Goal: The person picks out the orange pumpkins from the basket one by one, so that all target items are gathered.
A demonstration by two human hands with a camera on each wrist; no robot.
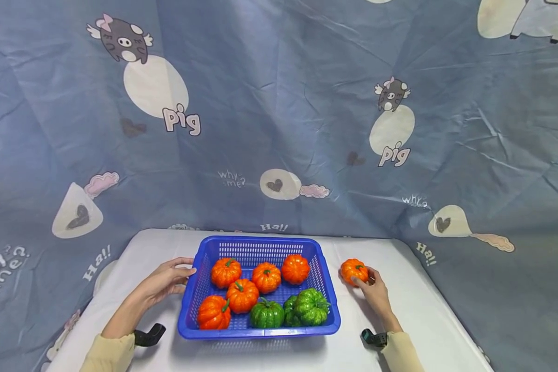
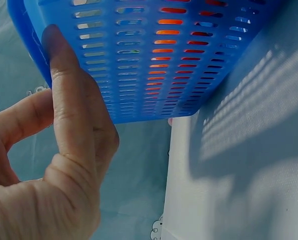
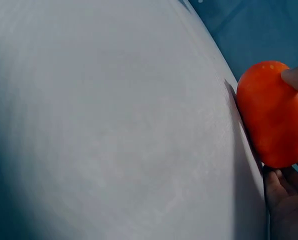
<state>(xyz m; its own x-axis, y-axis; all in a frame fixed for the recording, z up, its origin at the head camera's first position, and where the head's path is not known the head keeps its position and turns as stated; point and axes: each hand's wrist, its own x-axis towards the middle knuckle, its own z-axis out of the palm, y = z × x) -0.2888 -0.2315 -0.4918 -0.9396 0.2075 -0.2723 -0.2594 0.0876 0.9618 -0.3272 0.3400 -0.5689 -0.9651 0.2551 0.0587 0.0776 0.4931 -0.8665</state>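
A blue plastic basket [image 1: 259, 333] with slotted walls stands on the white table. My left hand [image 1: 169, 278] holds its left rim; in the left wrist view the fingers [image 2: 71, 115] lie along the outer wall, with the thumb near the rim. Right of the basket, my right hand [image 1: 374, 290] grips a small orange pumpkin [image 1: 353, 271] with a green stem. In the right wrist view this pumpkin [image 3: 271, 120] shows right at the table surface, thumb on one side and fingers on the other. Several orange pumpkins [image 1: 243, 295] and green pumpkins [image 1: 267, 313] lie in the basket.
The white table [image 1: 321, 356] extends around the basket on all sides. Behind and beside it hangs a blue printed cloth [image 1: 279, 129] with pig drawings. A dark band with a small device sits on each wrist, below the light sleeves [image 1: 402, 351].
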